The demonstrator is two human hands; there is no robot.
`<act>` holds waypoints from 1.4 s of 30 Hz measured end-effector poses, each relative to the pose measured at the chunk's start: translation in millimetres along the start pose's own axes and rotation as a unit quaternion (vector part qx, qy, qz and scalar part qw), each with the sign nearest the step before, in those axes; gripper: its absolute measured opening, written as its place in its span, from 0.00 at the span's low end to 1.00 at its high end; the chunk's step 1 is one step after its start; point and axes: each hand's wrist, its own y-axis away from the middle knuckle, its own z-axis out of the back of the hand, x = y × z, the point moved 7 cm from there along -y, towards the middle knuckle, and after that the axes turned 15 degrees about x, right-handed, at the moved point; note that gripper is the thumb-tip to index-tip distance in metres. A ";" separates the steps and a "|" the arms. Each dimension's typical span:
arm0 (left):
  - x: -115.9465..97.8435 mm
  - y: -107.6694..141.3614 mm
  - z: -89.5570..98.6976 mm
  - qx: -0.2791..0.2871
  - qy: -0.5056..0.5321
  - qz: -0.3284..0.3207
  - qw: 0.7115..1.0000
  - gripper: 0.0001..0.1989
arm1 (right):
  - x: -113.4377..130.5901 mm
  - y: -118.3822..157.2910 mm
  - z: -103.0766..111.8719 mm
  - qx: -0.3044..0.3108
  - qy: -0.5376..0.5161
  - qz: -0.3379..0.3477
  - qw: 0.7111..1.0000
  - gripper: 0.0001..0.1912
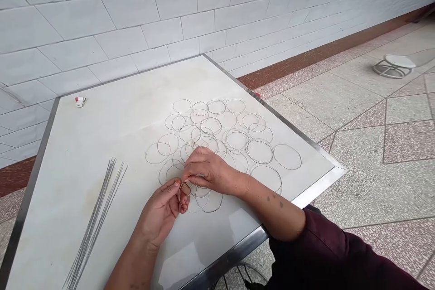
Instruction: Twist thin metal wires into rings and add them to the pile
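A small wire ring is held low over the table between both hands, at the near edge of a scatter of similar rings. Its lower part is gripped by the curled fingers of the left hand, which is turned palm up and nearly closed. The right hand is brought across palm down, with its fingertips pinched together at the ring's upper edge. The exact hold is hard to make out because the wire is thin and partly hidden by the fingers, but the ring appears to be held by both hands.

A good many rings are already formed: a couple of dozen thin wire rings are spread across the middle of a white table top with a steel edge, some overlapping and others lying apart. Left unbent is a fanned bundle of straight steel wires, which is laid near the table's left side, apart from the hands. A small red-and-white object is placed near the far corner. White wall tiles rise behind the table, and a round white stand is seen on a speckled tile floor to the right. A dark maroon sleeve covers the upper part of the right arm.
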 end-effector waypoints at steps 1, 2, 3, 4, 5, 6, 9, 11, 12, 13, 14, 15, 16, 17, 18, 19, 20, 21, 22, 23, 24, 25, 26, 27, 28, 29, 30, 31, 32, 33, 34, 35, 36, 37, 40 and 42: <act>2.3 -0.5 -0.4 0.002 0.028 0.005 1.000 0.08 | 2.0 -0.4 1.4 -0.004 -0.002 0.013 1.000 0.08; 4.3 -1.0 -0.9 0.004 0.053 0.008 0.999 0.06 | 3.7 -0.8 2.7 -0.008 -0.006 0.023 1.000 0.08; 6.0 -1.3 -1.9 0.007 0.073 0.011 0.997 0.05 | 5.2 -1.3 4.1 -0.012 -0.012 0.032 0.999 0.08; 7.0 -1.7 -3.3 0.013 0.087 0.010 0.996 0.05 | 6.4 -1.7 5.4 -0.014 -0.021 0.038 0.999 0.08; 7.3 -1.9 -5.1 0.020 0.096 0.008 0.995 0.04 | 7.3 -2.1 6.6 -0.014 -0.032 0.043 0.998 0.08; 7.3 -2.1 -6.9 0.028 0.101 0.004 0.994 0.04 | 7.8 -2.3 7.9 -0.015 -0.043 0.045 0.998 0.08; 6.5 -1.9 -10.6 0.043 0.116 -0.010 0.992 0.04 | 7.7 -2.5 10.5 -0.008 -0.071 0.039 0.997 0.08; 6.6 -1.5 -11.6 0.048 0.127 -0.015 0.991 0.03 | 6.2 -2.3 9.9 0.006 -0.074 0.025 0.997 0.07; 6.7 -1.4 -11.6 0.049 0.132 -0.017 0.990 0.04 | 5.6 -2.2 9.0 0.014 -0.071 0.020 0.997 0.07; 6.9 -1.4 -11.6 0.051 0.137 -0.018 0.989 0.06 | 5.4 -2.1 8.2 0.019 -0.067 0.019 0.997 0.07; 7.3 -1.4 -11.4 0.052 0.143 -0.018 0.988 0.07 | 5.5 -1.8 7.7 0.019 -0.062 0.022 0.998 0.07; 7.8 -1.5 -11.3 0.052 0.148 -0.017 0.988 0.08 | 5.7 -1.6 7.5 0.017 -0.054 0.026 0.998 0.08; 8.2 -1.7 -11.0 0.052 0.153 -0.017 0.987 0.09 | 5.8 -1.4 7.0 0.015 -0.045 0.028 0.998 0.08; 8.7 -1.9 -10.9 0.052 0.157 -0.016 0.986 0.09 | 5.4 -1.4 5.9 0.018 -0.035 0.028 0.999 0.09; 9.0 -2.1 -10.7 0.052 0.160 -0.017 0.986 0.09 | 4.7 -1.5 4.3 0.025 -0.025 0.024 0.999 0.10; 9.3 -2.4 -10.5 0.050 0.160 -0.018 0.986 0.10 | 4.0 -1.6 2.6 0.035 -0.016 0.021 0.999 0.10; 9.6 -2.6 -10.3 0.048 0.159 -0.019 0.986 0.10 | 3.7 -1.7 1.2 0.042 -0.009 0.019 0.999 0.10; 10.0 -2.8 -9.9 0.045 0.157 -0.020 0.986 0.10 | 3.6 -1.6 0.5 0.047 -0.004 0.020 0.999 0.11; 10.5 -2.9 -9.5 0.040 0.155 -0.021 0.987 0.10 | 3.8 -1.4 0.5 0.048 -0.001 0.022 0.999 0.11; 11.1 -3.0 -9.0 0.035 0.153 -0.022 0.987 0.10 | 4.0 -1.3 0.8 0.049 0.000 0.024 0.999 0.11; 11.7 -3.1 -8.4 0.029 0.152 -0.022 0.988 0.10 | 4.2 -1.3 1.2 0.049 0.001 0.025 0.998 0.11; 12.3 -3.1 -8.0 0.024 0.150 -0.023 0.988 0.10 | 4.3 -1.5 1.5 0.050 0.002 0.024 0.998 0.11; 12.7 -3.0 -7.5 0.019 0.148 -0.024 0.988 0.10 | 4.5 -1.7 1.7 0.053 0.002 0.025 0.998 0.11; 13.1 -3.0 -7.2 0.014 0.146 -0.025 0.989 0.10 | 5.1 -2.0 2.1 0.053 0.002 0.029 0.998 0.11; 13.4 -2.9 -6.8 0.009 0.144 -0.026 0.989 0.10 | 6.0 -2.2 2.9 0.050 0.000 0.037 0.998 0.11; 13.7 -2.7 -6.5 0.004 0.144 -0.027 0.989 0.09 | 7.0 -2.3 3.8 0.044 -0.002 0.046 0.998 0.11; 14.0 -2.6 -6.2 -0.001 0.147 -0.027 0.989 0.09 | 7.6 -2.3 4.6 0.037 -0.004 0.053 0.998 0.11; 14.2 -2.5 -6.0 -0.005 0.150 -0.028 0.988 0.09 | 7.6 -2.2 5.3 0.029 -0.007 0.058 0.998 0.10; 14.2 -2.4 -6.0 -0.007 0.154 -0.028 0.988 0.09 | 6.9 -2.0 6.0 0.020 -0.013 0.058 0.998 0.11; 14.2 -2.5 -6.1 -0.007 0.158 -0.029 0.987 0.09 | 5.3 -1.8 6.2 0.014 -0.021 0.054 0.998 0.11; 14.2 -2.6 -6.2 -0.007 0.161 -0.029 0.987 0.09 | 3.1 -1.7 5.6 0.012 -0.030 0.044 0.998 0.11; 14.0 -2.8 -6.1 -0.006 0.163 -0.030 0.986 0.09 | 0.8 -1.7 4.5 0.015 -0.039 0.033 0.999 0.11; 13.9 -2.9 -6.0 -0.007 0.164 -0.030 0.986 0.09 | -1.3 -1.7 2.9 0.022 -0.048 0.023 0.998 0.11; 13.8 -3.1 -5.6 -0.008 0.163 -0.029 0.986 0.09 | -3.0 -1.8 1.0 0.031 -0.053 0.013 0.998 0.11; 12.9 -3.4 -4.7 -0.012 0.159 -0.029 0.987 0.08 | -5.1 -1.4 -2.8 0.053 -0.052 0.000 0.997 0.10; 12.6 -3.3 -4.6 -0.014 0.155 -0.026 0.988 0.09 | -5.6 -0.9 -3.6 0.057 -0.048 -0.005 0.997 0.09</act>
